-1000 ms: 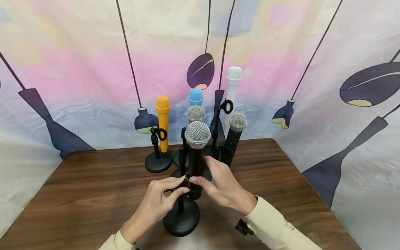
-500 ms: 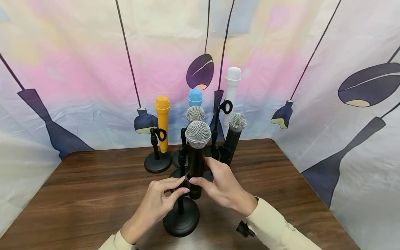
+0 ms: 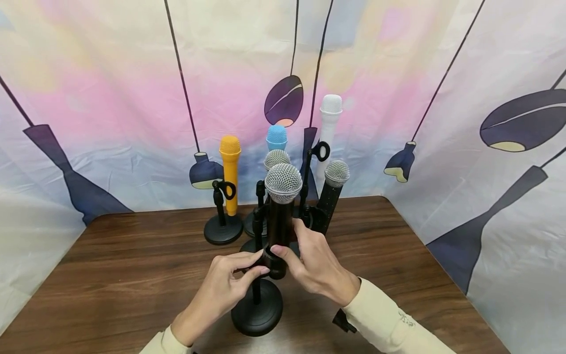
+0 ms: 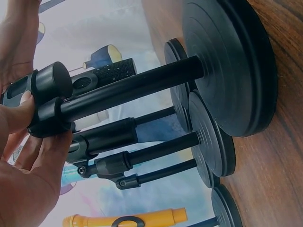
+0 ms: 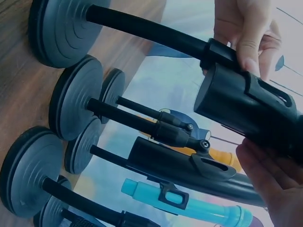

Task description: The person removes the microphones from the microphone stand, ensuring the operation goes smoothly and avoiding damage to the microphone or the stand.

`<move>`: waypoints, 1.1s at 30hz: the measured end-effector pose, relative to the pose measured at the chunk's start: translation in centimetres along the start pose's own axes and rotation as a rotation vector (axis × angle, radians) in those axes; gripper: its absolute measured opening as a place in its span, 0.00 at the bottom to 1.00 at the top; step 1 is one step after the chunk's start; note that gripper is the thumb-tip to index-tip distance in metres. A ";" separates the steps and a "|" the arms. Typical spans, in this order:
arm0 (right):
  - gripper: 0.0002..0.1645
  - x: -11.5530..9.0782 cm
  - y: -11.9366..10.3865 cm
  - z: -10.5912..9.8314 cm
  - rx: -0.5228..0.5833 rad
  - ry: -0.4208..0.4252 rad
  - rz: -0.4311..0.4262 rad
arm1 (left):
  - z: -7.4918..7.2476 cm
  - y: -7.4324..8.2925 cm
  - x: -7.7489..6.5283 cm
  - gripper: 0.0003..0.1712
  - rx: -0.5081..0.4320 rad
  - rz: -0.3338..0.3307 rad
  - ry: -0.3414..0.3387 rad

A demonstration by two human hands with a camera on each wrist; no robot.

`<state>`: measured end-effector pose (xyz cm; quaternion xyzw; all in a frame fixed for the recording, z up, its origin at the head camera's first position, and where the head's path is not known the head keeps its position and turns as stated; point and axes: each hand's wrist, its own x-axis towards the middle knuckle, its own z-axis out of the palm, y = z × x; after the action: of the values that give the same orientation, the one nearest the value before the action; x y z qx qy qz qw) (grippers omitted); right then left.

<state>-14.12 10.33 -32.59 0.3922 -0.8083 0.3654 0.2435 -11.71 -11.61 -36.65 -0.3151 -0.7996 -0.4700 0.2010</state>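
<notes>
My right hand (image 3: 316, 258) grips a black microphone (image 3: 279, 223) with a silver mesh head, thumb across the front of its lower body. The microphone stands nearly upright beside the pole of a black desk stand, whose round base (image 3: 256, 309) rests on the table. In the right wrist view, the stand's clip (image 5: 270, 94) wraps the microphone near its bottom end. My left hand (image 3: 227, 275) pinches that clip where it meets the stand, between thumb and fingers. The left wrist view shows the pole (image 4: 132, 87) running from this grip down to the base.
Close behind are several more stands, with an orange microphone (image 3: 231, 169), a blue one (image 3: 276, 137), a white one (image 3: 329, 118) and a speckled black one (image 3: 329, 199). A small black part (image 3: 342, 322) lies by my right sleeve. Patterned fabric hangs behind the wooden table (image 3: 110, 285).
My right hand has shifted the microphone slightly up and to the right, and the clip's ring shows more plainly around its lower end. The left hand has stayed put.
</notes>
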 end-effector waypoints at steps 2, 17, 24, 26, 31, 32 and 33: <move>0.26 0.0 0.0 -0.1 0.047 -0.021 0.017 | 0.0 0.0 0.0 0.20 -0.004 -0.009 -0.005; 0.26 -0.3 0.1 0.2 0.181 0.032 0.009 | -0.1 0.2 0.1 0.20 -0.009 -0.052 -0.025; 0.23 -0.2 -0.2 0.3 0.102 0.057 0.014 | 0.0 0.2 0.2 0.20 0.004 -0.034 -0.019; 0.22 -0.2 -0.2 0.4 0.098 0.061 0.017 | 0.0 0.2 0.2 0.20 0.005 -0.023 -0.017; 0.22 -0.1 -0.2 0.5 0.093 0.073 0.019 | 0.2 0.2 0.1 0.20 0.002 -0.010 -0.011; 0.22 0.0 -0.2 0.5 0.094 0.074 0.019 | 0.2 0.2 0.1 0.20 0.000 -0.011 -0.012; 0.22 0.0 -0.2 0.5 0.097 0.075 0.019 | 0.2 0.2 0.1 0.20 -0.002 -0.011 -0.011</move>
<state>-13.96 9.87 -32.82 0.3818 -0.7836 0.4211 0.2508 -11.66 -11.37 -36.59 -0.3138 -0.8019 -0.4702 0.1936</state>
